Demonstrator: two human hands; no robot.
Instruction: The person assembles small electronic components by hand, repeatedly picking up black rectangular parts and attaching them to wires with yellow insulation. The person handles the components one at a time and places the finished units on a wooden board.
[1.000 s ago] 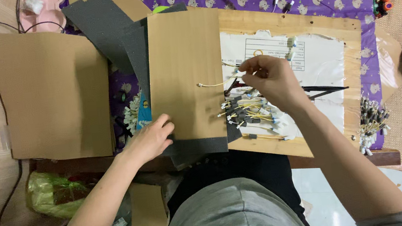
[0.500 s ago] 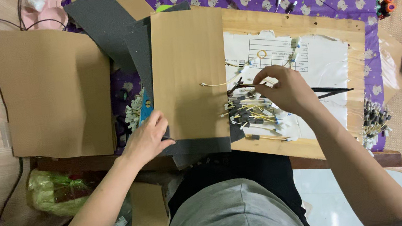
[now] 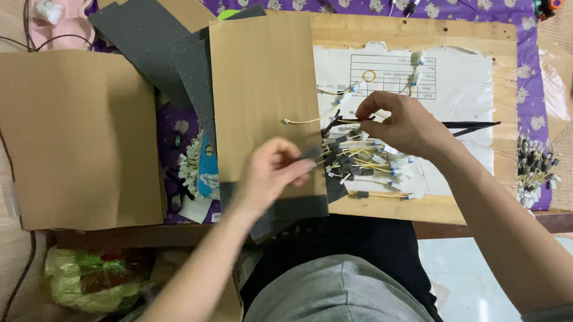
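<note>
While half a second ago it rested lower left, the left hand [image 3: 275, 173] now pinches a small dark piece [image 3: 309, 154] mid-frame; the right hand [image 3: 396, 124] grips thin wires [image 3: 361, 162] beside it.

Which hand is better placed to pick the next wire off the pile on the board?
Right, probably. The right hand hovers directly over the wire pile, fingers pinching among the wires. The left hand is at the pile's edge, pinching a small dark piece.
</note>
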